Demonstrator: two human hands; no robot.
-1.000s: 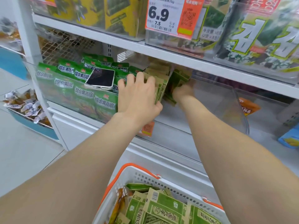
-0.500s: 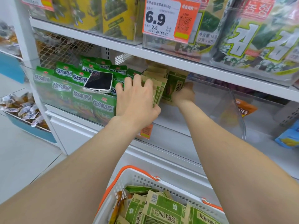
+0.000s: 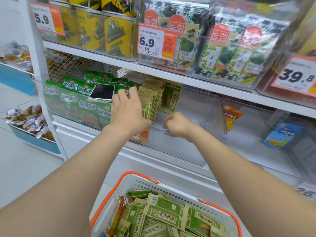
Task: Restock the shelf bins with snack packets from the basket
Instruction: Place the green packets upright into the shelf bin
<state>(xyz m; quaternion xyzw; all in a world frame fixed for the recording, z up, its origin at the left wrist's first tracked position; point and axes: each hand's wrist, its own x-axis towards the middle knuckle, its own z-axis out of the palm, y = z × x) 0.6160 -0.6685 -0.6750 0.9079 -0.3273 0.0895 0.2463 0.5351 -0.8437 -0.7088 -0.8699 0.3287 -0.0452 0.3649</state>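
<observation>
A row of tan-and-green snack packets (image 3: 151, 101) stands upright in the clear shelf bin (image 3: 223, 117). My left hand (image 3: 127, 111) lies flat against the front of that row, fingers spread and thumb at its lower edge. One more of these packets (image 3: 171, 98) stands face-forward just right of the row. My right hand (image 3: 177, 124) hovers at the bin's front lip, right of the row, fingers curled with nothing in them. Below, the white basket with orange handles (image 3: 153, 184) holds several of the same packets (image 3: 164, 212).
A phone (image 3: 102, 92) lies on bright green packets (image 3: 85, 103) in the left bin. Right bins hold an orange packet (image 3: 231, 115) and a blue packet (image 3: 282, 135). Seaweed packs and a 6.9 price tag (image 3: 156, 42) fill the shelf above. A tray of wrapped snacks (image 3: 29, 120) sits far left.
My right hand has let go of the face-forward packet and pulled back out to the bin's front lip. My left hand stays against the row. The view has tilted up slightly.
</observation>
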